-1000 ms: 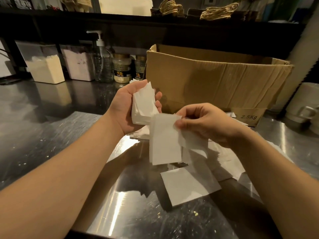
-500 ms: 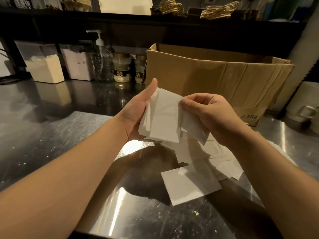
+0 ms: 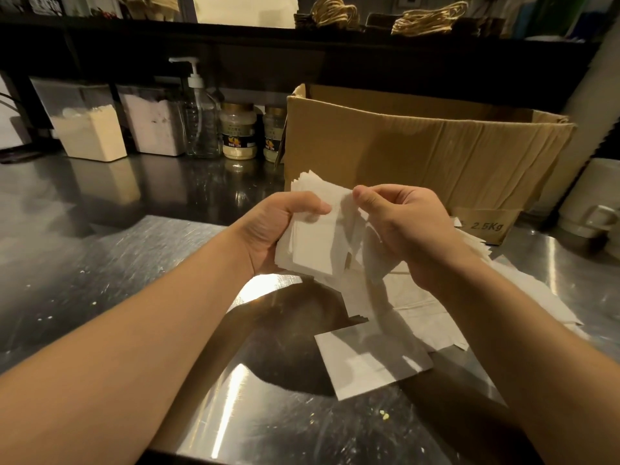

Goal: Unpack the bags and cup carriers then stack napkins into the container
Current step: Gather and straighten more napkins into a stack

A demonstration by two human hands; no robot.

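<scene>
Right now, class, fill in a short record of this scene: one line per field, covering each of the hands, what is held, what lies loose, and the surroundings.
left hands entry: left hand grips the napkin stack from the left side
right hands entry: right hand pinches the same stack from the right
loose items: single napkin flat on the steel counter; more napkins scattered under the right forearm
behind: open cardboard box, marked 2.5Kg
back left: pump bottle, two jars, powder tubs
</scene>
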